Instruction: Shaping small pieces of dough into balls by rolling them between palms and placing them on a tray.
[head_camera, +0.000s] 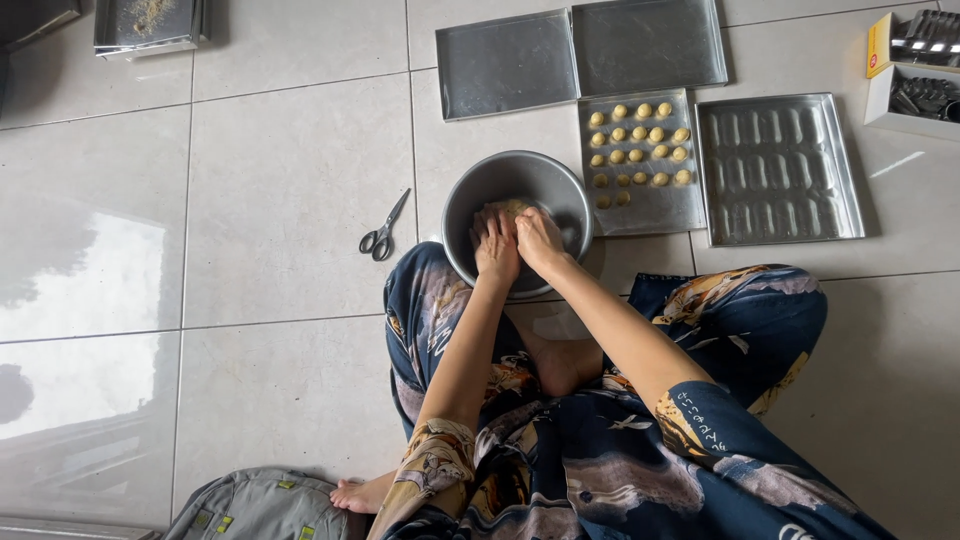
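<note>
Head view is showing you seated on the tiled floor (280, 200), with both hands working inside a round metal bowl (560, 185) set just in front of your crossed legs. The pale dough (512, 206) is lying at the bottom of that bowl, toward the far side, partly hidden under your fingertips. Your left hand (495, 245) is pressing down on the dough with its fingers (487, 222) bent over it; your right hand (540, 240) is lying beside it, touching it, and is curling onto the same lump. Whether either hand is actually pinching off a piece, I cannot tell.

Just beyond the bowl, to its right, a moulded tray (645, 205) is carrying rows of small dough balls (640, 135), with its near hollows unfilled. A second moulded tray (780, 168) is lying beside it, and two flat trays (580, 55) are lying further back. Scissors (383, 230) are resting to the left of the bowl, apart from it.

In my judgement, you are best keeping the bowl steady with one hand and taking even portions, so the pieces are matching those already laid.
</note>
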